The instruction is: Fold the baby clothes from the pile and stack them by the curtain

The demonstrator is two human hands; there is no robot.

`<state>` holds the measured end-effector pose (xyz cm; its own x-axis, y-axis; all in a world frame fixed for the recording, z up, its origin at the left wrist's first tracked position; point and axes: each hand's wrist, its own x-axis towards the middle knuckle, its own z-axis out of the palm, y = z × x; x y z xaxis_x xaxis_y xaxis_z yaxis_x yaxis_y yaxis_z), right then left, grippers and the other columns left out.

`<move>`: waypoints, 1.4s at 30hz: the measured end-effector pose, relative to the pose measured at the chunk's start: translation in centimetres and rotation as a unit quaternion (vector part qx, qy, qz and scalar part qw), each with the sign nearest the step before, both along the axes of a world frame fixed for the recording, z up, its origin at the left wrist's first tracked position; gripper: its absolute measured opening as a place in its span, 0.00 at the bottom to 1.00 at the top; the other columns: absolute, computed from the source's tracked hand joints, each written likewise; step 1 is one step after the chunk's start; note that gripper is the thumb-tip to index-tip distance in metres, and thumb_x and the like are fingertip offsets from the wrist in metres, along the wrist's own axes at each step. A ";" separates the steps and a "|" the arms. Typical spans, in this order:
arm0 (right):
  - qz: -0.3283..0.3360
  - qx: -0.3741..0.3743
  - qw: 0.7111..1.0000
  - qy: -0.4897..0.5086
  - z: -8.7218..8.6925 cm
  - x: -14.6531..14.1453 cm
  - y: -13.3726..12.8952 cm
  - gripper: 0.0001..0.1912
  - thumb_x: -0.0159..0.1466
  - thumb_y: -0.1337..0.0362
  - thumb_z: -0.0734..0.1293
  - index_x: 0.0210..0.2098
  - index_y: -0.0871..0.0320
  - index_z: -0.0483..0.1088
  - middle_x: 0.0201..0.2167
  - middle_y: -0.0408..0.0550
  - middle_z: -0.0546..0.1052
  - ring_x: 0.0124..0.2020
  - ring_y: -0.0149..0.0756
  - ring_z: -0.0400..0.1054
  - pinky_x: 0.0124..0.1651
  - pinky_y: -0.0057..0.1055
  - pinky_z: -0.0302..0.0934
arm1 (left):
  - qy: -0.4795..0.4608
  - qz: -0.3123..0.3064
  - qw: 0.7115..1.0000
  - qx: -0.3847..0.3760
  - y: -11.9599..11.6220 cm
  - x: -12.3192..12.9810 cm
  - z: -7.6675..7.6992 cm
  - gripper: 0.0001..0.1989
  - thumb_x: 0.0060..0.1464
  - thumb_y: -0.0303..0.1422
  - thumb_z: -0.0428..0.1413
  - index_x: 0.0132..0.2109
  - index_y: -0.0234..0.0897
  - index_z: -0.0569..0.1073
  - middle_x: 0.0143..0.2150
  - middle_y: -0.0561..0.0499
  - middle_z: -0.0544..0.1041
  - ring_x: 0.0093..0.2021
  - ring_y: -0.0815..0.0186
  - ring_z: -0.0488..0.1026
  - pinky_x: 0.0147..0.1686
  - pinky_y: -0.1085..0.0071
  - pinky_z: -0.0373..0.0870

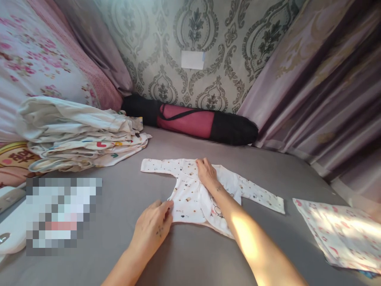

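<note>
A small white baby shirt (187, 198) with a scattered print lies spread on the grey surface, its sleeves stretched out to both sides. My left hand (156, 220) pinches the shirt's left edge near the lower corner. At the neckline, the closed fingers of my right hand (206, 171) hold the fabric, and my right forearm crosses over the shirt's right part, hiding some of it.
Folded pale cloths (80, 131) are piled at the left, with a blurred-out item (64, 214) and a white object (14, 234) nearer. A black and pink bag (187, 121) lies along the wall. Printed cloth (348, 234) sits at the right.
</note>
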<state>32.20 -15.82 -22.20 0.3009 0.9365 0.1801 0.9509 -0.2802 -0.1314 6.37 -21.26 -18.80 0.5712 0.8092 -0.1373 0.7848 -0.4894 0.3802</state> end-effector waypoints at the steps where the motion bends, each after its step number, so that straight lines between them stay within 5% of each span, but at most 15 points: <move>1: -0.003 0.000 1.000 0.012 0.0 0.1 0.1 0.18 0.72 0.65 0.51 0.54 0.52 0.68 0.47 0.52 0.70 0.49 0.39 0.66 0.46 0.30 0.58 | -0.003 0.004 1.000 0.001 0.0 0.0 0.1 0.18 0.63 0.32 0.43 0.52 0.43 0.73 0.36 0.48 0.72 0.40 0.60 0.73 0.38 0.68 0.65; 7: 0.037 -0.059 0.989 0.134 2.9 1.7 -0.2 0.21 0.72 0.62 0.52 0.58 0.54 0.67 0.53 0.52 0.72 0.53 0.36 0.67 0.54 0.29 0.57 | -0.093 -0.007 0.990 0.105 0.5 0.1 -0.2 0.19 0.66 0.39 0.41 0.50 0.41 0.75 0.48 0.41 0.74 0.48 0.55 0.72 0.46 0.60 0.70; 10: 0.056 -0.039 0.992 0.103 3.5 1.4 -1.4 0.23 0.72 0.62 0.51 0.63 0.58 0.61 0.62 0.54 0.67 0.63 0.40 0.59 0.63 0.36 0.50 | -0.136 -0.095 0.965 0.202 0.8 0.5 -1.1 0.21 0.67 0.34 0.40 0.60 0.42 0.68 0.63 0.43 0.68 0.64 0.53 0.61 0.60 0.52 0.62; 13: 0.073 -0.048 0.994 0.067 2.5 0.0 -2.6 0.29 0.72 0.58 0.49 0.68 0.66 0.52 0.70 0.58 0.53 0.71 0.44 0.41 0.69 0.44 0.35 | -0.108 -0.195 0.948 0.227 0.8 0.8 -2.4 0.23 0.67 0.33 0.40 0.67 0.41 0.59 0.69 0.46 0.60 0.71 0.57 0.51 0.67 0.51 0.51; 15: 0.074 -0.073 0.992 0.068 1.4 -0.9 -3.0 0.33 0.72 0.54 0.47 0.70 0.69 0.47 0.71 0.58 0.46 0.72 0.45 0.35 0.70 0.45 0.30 | -0.076 -0.215 0.948 0.220 0.8 0.7 -3.3 0.25 0.68 0.37 0.40 0.69 0.39 0.56 0.70 0.45 0.58 0.71 0.57 0.50 0.67 0.53 0.52; 22: 0.065 -0.066 0.990 0.109 0.0 -1.3 -3.0 0.34 0.72 0.52 0.47 0.70 0.66 0.47 0.72 0.53 0.45 0.72 0.41 0.34 0.71 0.43 0.27 | -0.036 -0.223 0.958 0.174 1.3 -0.3 -4.6 0.27 0.68 0.41 0.38 0.70 0.39 0.53 0.72 0.46 0.53 0.72 0.58 0.46 0.67 0.55 0.52; 26: 0.056 -0.020 0.973 0.223 2.0 -0.3 -3.6 0.30 0.72 0.53 0.50 0.69 0.60 0.51 0.71 0.51 0.51 0.71 0.35 0.43 0.69 0.37 0.38 | -0.038 -0.219 0.966 0.132 1.3 -0.3 -3.8 0.26 0.68 0.40 0.39 0.69 0.41 0.57 0.72 0.44 0.51 0.72 0.56 0.45 0.67 0.51 0.51; 30: -0.022 0.113 0.952 0.283 5.0 0.1 -7.0 0.21 0.71 0.61 0.52 0.59 0.59 0.64 0.59 0.52 0.71 0.58 0.33 0.65 0.57 0.28 0.57 | -0.076 -0.214 0.963 0.144 0.6 0.3 -2.3 0.23 0.68 0.33 0.37 0.65 0.45 0.64 0.71 0.46 0.56 0.72 0.56 0.46 0.66 0.46 0.49; 34: -0.003 0.041 0.964 0.263 6.1 -2.4 -12.2 0.11 0.66 0.63 0.59 0.41 0.55 0.73 0.38 0.45 0.79 0.40 0.35 0.72 0.45 0.27 0.62 | -0.111 -0.288 0.940 0.144 -0.6 1.2 -1.1 0.22 0.68 0.32 0.38 0.61 0.40 0.68 0.66 0.44 0.65 0.69 0.59 0.54 0.67 0.51 0.51; 37: 0.034 -0.003 0.976 0.215 5.4 -5.2 -15.0 0.10 0.62 0.62 0.64 0.43 0.55 0.71 0.42 0.47 0.77 0.42 0.36 0.71 0.45 0.27 0.62 | -0.113 -0.320 0.933 0.122 -1.3 1.4 -1.1 0.21 0.67 0.33 0.40 0.62 0.39 0.67 0.65 0.44 0.67 0.67 0.60 0.60 0.66 0.57 0.58; 42: -0.011 -0.047 0.994 0.094 4.6 -7.7 -16.0 0.13 0.63 0.70 0.58 0.43 0.58 0.71 0.45 0.54 0.75 0.42 0.39 0.72 0.42 0.30 0.62 | -0.100 -0.327 0.937 0.067 -1.2 1.2 -0.7 0.22 0.66 0.32 0.41 0.63 0.39 0.66 0.67 0.45 0.65 0.67 0.61 0.60 0.64 0.61 0.60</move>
<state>24.49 -31.81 -17.64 0.3424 0.9391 0.0301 0.9051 -0.3210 -0.2789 7.54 -22.50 -19.54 0.9546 0.2794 0.1030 0.2203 -0.8952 0.3873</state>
